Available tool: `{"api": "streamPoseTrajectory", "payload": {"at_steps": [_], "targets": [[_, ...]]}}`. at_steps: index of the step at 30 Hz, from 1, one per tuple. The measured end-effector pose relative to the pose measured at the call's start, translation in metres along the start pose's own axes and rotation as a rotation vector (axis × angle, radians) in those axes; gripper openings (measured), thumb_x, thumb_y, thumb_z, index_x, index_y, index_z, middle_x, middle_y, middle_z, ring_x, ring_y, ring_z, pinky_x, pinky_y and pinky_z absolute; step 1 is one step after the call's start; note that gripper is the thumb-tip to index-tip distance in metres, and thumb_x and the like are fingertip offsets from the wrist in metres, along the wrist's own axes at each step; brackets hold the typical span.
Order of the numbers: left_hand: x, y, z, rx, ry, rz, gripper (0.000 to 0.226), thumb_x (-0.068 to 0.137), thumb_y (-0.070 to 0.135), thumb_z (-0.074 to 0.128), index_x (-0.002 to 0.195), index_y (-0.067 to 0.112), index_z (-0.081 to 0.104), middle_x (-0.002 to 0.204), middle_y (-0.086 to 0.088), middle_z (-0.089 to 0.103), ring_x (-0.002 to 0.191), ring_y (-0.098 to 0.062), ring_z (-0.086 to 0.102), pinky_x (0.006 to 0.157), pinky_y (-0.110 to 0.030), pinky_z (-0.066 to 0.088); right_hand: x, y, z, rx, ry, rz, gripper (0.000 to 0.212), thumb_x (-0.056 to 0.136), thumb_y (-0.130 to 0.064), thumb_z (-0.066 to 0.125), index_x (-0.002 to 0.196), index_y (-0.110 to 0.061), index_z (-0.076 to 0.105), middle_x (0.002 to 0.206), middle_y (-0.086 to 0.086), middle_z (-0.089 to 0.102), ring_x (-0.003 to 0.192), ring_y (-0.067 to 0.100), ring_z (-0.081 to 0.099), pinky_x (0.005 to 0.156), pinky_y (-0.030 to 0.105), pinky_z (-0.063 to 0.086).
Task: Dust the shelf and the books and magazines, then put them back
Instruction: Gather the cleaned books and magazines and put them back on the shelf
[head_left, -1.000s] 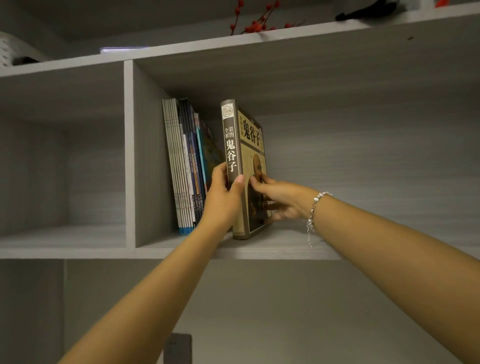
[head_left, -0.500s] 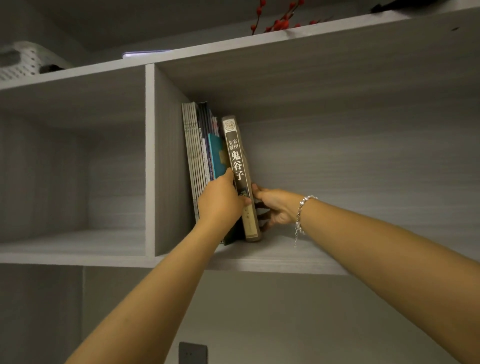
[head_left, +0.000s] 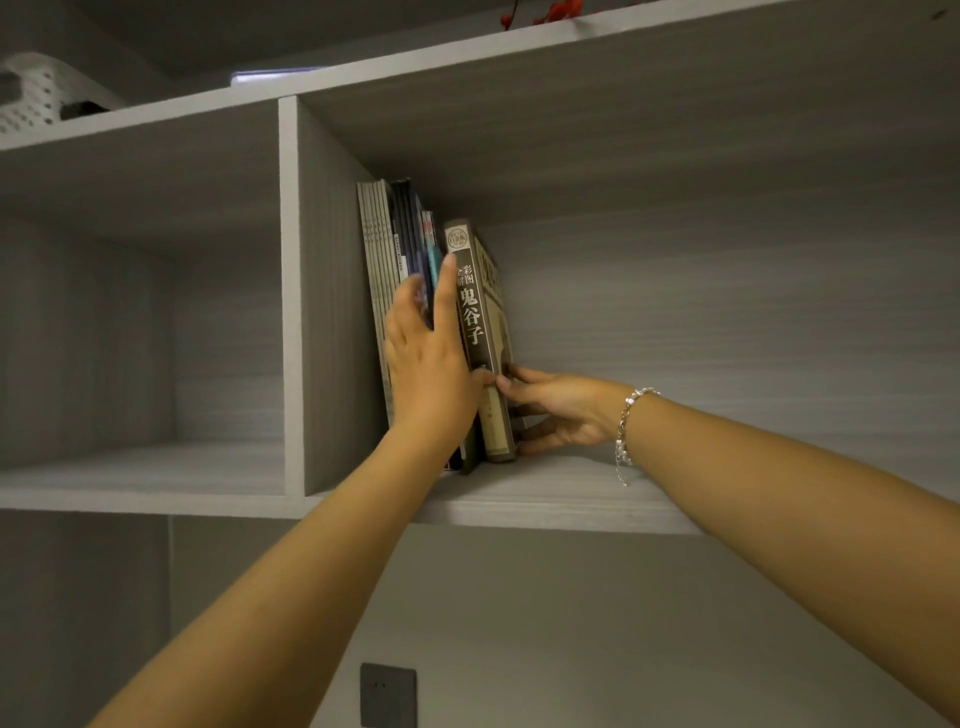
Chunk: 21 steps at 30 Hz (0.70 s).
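Observation:
A thick brown hardcover book (head_left: 480, 322) stands upright on the grey shelf board (head_left: 561, 493), pressed against a row of thin magazines (head_left: 387, 244) that lean on the vertical divider (head_left: 332, 312). My left hand (head_left: 428, 358) lies flat with straight fingers on the spines of the magazines and the book. My right hand (head_left: 558, 408), with a bracelet at the wrist, presses its fingers against the book's right cover near the bottom. The lower ends of the magazines are hidden behind my left hand.
The shelf runs on to the right of the book. Left of the divider is another compartment (head_left: 140, 364). A white perforated basket (head_left: 36, 93) and red berries (head_left: 550, 10) sit on the top board. A dark wall socket (head_left: 388, 696) is below.
The brown book has been pushed left until it stands against the magazines. My left hand has let go of its spine and now lies flat on the spines.

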<state>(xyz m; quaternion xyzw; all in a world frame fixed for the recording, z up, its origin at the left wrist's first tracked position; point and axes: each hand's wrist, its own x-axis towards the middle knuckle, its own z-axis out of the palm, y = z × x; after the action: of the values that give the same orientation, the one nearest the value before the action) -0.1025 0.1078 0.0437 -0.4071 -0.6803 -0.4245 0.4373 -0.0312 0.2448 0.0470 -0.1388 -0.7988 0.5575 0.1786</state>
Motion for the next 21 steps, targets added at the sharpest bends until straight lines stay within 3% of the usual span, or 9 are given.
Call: {"api": "streamPoseTrajectory", "payload": {"at_steps": [5,7,11,14,16,21], "targets": [[0.006,-0.01,0.005,-0.007,-0.08,-0.196,0.124,0.073,0.031,0.08,0.15,0.019,-0.016,0.159,-0.006,-0.004,0.146,-0.025,-0.002,0.115,-0.047,0.008,0.008,0.005,-0.001,-0.115,0.022,-0.05,0.075,0.09,-0.035,0.059,0.15,-0.033,0.015,0.151,0.005,0.033,0.135,0.025,0.036,0.103,0.045,0.043],[0.008,-0.01,0.007,0.021,-0.097,-0.202,0.123,0.074,0.034,0.078,0.15,0.019,-0.017,0.159,-0.006,-0.008,0.146,-0.024,-0.005,0.115,-0.047,0.007,0.011,0.006,-0.002,-0.219,0.034,-0.079,0.074,0.092,-0.039,0.055,0.151,-0.029,0.012,0.154,0.003,0.028,0.137,0.024,0.033,0.105,0.043,0.042],[0.006,-0.008,0.007,0.045,-0.112,-0.181,0.119,0.078,0.035,0.075,0.149,0.02,-0.02,0.159,-0.006,-0.013,0.146,-0.024,-0.009,0.116,-0.045,0.004,0.013,0.007,0.0,-0.438,0.062,-0.129,0.076,0.093,-0.051,0.046,0.152,-0.027,0.005,0.157,0.002,0.018,0.142,0.022,0.023,0.116,0.04,0.025],[0.0,-0.012,0.008,0.031,-0.136,-0.141,0.118,0.08,0.034,0.073,0.148,0.019,-0.021,0.158,-0.006,-0.019,0.146,-0.022,-0.015,0.117,-0.044,-0.003,0.009,0.007,0.002,-0.385,0.031,-0.095,0.086,0.085,-0.06,0.053,0.151,-0.034,0.005,0.156,0.0,0.02,0.141,0.023,0.025,0.111,0.042,0.034],[-0.001,-0.015,0.009,0.023,-0.152,-0.136,0.121,0.078,0.034,0.075,0.147,0.018,-0.023,0.158,-0.005,-0.022,0.145,-0.022,-0.019,0.116,-0.042,-0.007,0.009,0.009,0.002,-0.439,0.03,-0.09,0.095,0.077,-0.066,0.056,0.151,-0.035,0.005,0.156,0.001,0.021,0.141,0.022,0.026,0.113,0.044,0.031],[0.0,-0.011,0.012,0.011,-0.166,-0.16,0.122,0.078,0.029,0.076,0.147,0.017,-0.024,0.156,-0.006,-0.026,0.144,-0.023,-0.022,0.113,-0.039,-0.013,0.007,0.008,0.007,-0.688,0.148,-0.15,0.07,0.095,-0.051,0.041,0.152,-0.026,0.009,0.15,0.005,0.035,0.135,0.022,0.037,0.111,0.031,0.029]]}}
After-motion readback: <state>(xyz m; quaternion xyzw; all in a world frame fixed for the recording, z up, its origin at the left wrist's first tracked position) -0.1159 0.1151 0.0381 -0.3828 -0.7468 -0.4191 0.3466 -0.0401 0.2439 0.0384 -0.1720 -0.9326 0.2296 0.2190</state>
